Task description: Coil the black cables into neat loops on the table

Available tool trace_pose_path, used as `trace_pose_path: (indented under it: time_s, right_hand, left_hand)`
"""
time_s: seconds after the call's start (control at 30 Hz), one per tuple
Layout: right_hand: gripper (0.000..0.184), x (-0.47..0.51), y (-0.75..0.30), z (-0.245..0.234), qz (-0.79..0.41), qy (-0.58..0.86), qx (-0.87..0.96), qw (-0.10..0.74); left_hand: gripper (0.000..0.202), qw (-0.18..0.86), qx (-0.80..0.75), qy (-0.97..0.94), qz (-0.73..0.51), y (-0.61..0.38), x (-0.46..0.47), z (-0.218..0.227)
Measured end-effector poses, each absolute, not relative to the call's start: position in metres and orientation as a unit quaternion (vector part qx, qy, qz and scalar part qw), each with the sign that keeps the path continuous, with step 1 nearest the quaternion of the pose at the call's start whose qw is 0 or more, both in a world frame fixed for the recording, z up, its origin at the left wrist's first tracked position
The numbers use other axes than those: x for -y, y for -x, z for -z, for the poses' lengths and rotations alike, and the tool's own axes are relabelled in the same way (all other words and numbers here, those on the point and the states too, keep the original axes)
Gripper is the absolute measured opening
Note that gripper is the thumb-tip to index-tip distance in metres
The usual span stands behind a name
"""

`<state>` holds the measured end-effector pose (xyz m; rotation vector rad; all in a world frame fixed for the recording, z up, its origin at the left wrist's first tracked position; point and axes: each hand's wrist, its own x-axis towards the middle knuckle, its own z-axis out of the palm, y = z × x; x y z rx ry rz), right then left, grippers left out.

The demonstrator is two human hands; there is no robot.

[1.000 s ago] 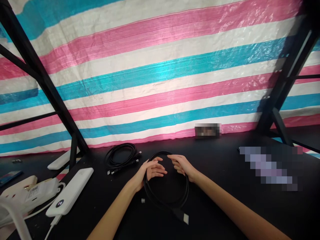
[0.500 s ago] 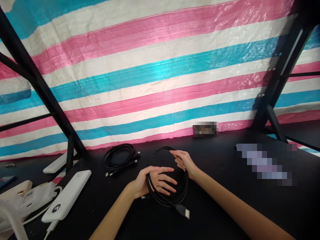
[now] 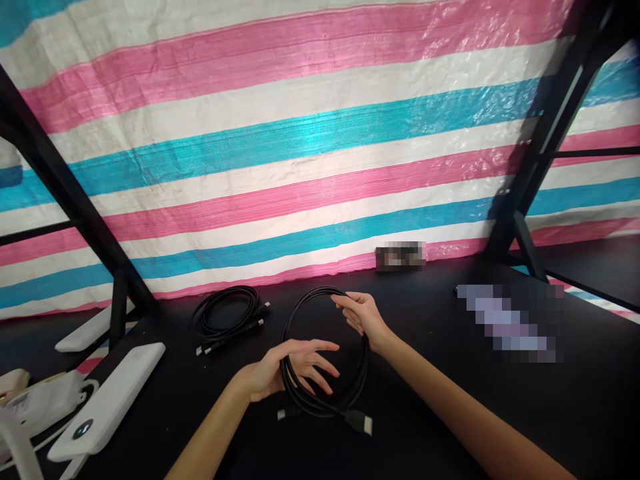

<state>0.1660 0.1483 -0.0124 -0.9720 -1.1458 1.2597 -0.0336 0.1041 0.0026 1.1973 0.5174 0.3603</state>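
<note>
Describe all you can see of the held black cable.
The black cable looks rubbery, wound in several loops into a roughly round coil. A dark connector with a pale, metal-looking tip juts from its near edge; a pale plug at near left may be its other end. The right grip holds the coil's far right; the left grip, open inside the loop, touches its left. Whether it rests on the tabletop is unclear.

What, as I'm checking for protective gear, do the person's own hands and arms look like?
The left hand and right hand are ungloved, slim with slender fingers. The left forearm and right forearm are unsleeved as far as they show. I can make out no ring or watch.
</note>
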Motion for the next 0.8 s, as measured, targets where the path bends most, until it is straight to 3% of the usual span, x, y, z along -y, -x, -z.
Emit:
trace_pose_path:
  time_s: [0.27, 0.57, 0.7, 0.77, 0.8]
  right_hand:
    - [0.031, -0.144, -0.167, 0.002, -0.488, 0.451, 0.497, 0.558]
    - [0.029, -0.161, -0.176, 0.014, -0.494, 0.480, 0.510, 0.515]
    - [0.040, -0.158, -0.174, 0.011, -0.331, 0.504, 0.577, 0.551]
    - [0.035, -0.149, -0.164, 0.002, -0.252, 0.464, 0.627, 0.573]
    - [0.028, -0.142, -0.156, -0.003, -0.266, 0.436, 0.636, 0.579]
  left_hand:
    - [0.062, 0.807, -0.232, -0.526, -0.130, 0.033, -0.105, 0.001]
    - [0.048, 0.708, -0.347, -0.555, -0.264, 0.029, -0.117, 0.014]
    - [0.048, 0.654, -0.413, -0.553, -0.310, 0.033, -0.124, 0.016]
    - [0.046, 0.624, -0.446, -0.544, -0.340, 0.036, -0.128, 0.020]
    - [0.045, 0.613, -0.455, -0.541, -0.352, 0.037, -0.131, 0.024]
